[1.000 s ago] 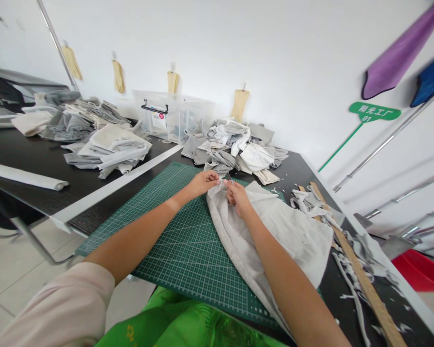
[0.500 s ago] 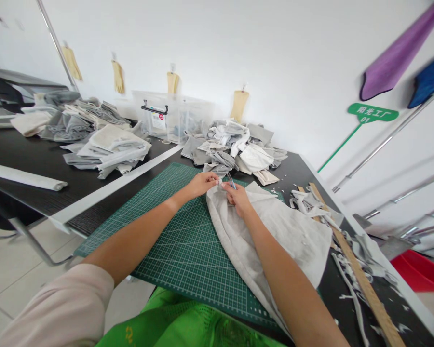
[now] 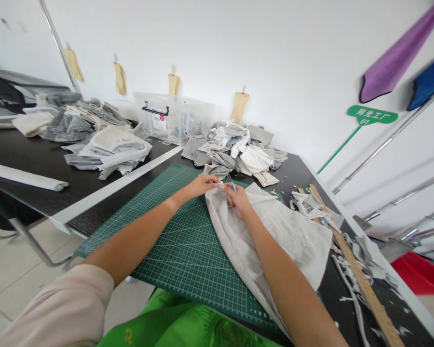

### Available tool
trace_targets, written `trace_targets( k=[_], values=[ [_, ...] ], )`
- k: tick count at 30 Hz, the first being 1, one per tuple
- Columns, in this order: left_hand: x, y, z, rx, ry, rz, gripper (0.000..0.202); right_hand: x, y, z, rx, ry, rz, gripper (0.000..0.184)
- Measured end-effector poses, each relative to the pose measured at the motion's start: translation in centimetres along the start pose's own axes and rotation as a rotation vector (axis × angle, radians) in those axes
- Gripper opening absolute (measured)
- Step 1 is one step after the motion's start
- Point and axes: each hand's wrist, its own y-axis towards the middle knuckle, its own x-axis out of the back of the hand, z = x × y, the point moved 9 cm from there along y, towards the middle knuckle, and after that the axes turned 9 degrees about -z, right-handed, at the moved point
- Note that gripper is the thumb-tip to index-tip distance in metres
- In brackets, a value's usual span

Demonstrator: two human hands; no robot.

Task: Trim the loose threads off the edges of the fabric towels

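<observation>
At the centre of the frame, above the green cutting mat (image 3: 166,231), I see my left hand (image 3: 201,184) pinching the top edge of the grey cloth (image 3: 278,231), fingers closed on it. My right hand (image 3: 239,200) — curled tight — grips small snips (image 3: 231,182) at that same edge; the cloth trails toward the lower right.
</observation>
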Motion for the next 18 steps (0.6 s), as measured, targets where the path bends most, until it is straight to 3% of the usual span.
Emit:
trace_targets(
  k=[5, 12, 18],
  values=[
    [-0.58, -0.11, 0.08, -0.007, 0.018, 0.038, 0.039, 0.40, 0.15, -0.13, -0.001, -0.001, -0.071, 0.056],
    [-0.42, -0.03, 0.32, -0.029, 0.141, 0.060, 0.035, 0.28, 0.12, 0.12, 0.014, 0.009, -0.069, 0.049],
    [-0.29, -0.22, 0.17, -0.019, 0.158, 0.075, 0.035, 0.31, 0.11, 0.19, 0.030, 0.013, -0.088, 0.056]
  ],
)
